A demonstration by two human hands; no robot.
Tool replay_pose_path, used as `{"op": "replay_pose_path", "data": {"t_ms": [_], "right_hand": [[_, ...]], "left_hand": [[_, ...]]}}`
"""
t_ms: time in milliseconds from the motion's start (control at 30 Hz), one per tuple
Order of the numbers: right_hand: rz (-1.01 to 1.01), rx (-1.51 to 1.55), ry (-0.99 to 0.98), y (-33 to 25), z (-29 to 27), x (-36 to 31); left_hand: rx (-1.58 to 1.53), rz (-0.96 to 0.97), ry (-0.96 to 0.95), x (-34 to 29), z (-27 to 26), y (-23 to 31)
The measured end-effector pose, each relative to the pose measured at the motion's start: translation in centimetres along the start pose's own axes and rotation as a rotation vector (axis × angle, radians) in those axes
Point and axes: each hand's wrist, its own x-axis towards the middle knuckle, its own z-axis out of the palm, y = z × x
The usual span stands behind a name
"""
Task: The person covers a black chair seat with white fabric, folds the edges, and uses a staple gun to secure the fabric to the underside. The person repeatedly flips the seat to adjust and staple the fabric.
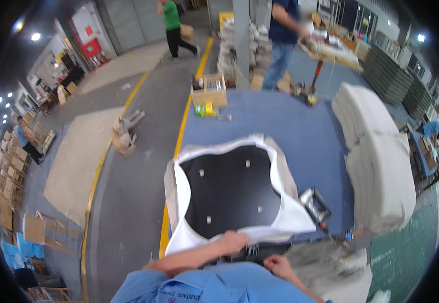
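Head view: my left hand (233, 240) pinches the white fabric (285, 217) at the near edge of the black seat board (232, 189) on the blue tabletop (300, 126). Right hand (276, 263) fisted, just right, empty I think; stapler (314, 203) farther right.

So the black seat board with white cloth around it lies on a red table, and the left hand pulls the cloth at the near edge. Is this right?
Not quite: the head view shows the table is blue, not red. The rest holds: the black seat board with white cloth around it lies there, and the left hand pulls the cloth at the near edge.
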Motion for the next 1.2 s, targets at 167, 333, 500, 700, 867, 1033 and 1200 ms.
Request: {"op": "replay_pose_path", "data": {"t_ms": [167,333,500,700,867,1033,1200], "right_hand": [[-0.799,-0.609,0.359,-12.6,4.1,-1.1],[-0.687,-0.929,0.359,-14.1,4.6,3.0],[-0.696,-1.079,0.374,-13.4,4.2,5.6],[-0.653,-1.002,0.284,-13.7,3.8,7.4],[-0.545,-0.93,0.29,-13.3,4.0,8.4],[-0.516,-0.862,0.299,-12.8,4.2,8.7],[-0.455,-0.881,0.288,-13.2,4.4,8.7]], "left_hand": [[-0.205,0.094,0.133,-0.2,0.1,-0.8],[-0.28,0.008,0.047,-0.7,-0.6,-1.5],[-0.379,0.065,0.12,-0.8,-1.6,-1.6],[-0.434,0.045,0.114,-1.0,-1.9,-1.9],[-0.215,-0.174,0.202,-1.7,-0.2,0.0],[0.055,-0.223,0.155,-3.0,-1.8,1.1],[-0.044,-0.295,0.118,-3.0,-2.5,0.5]]}}
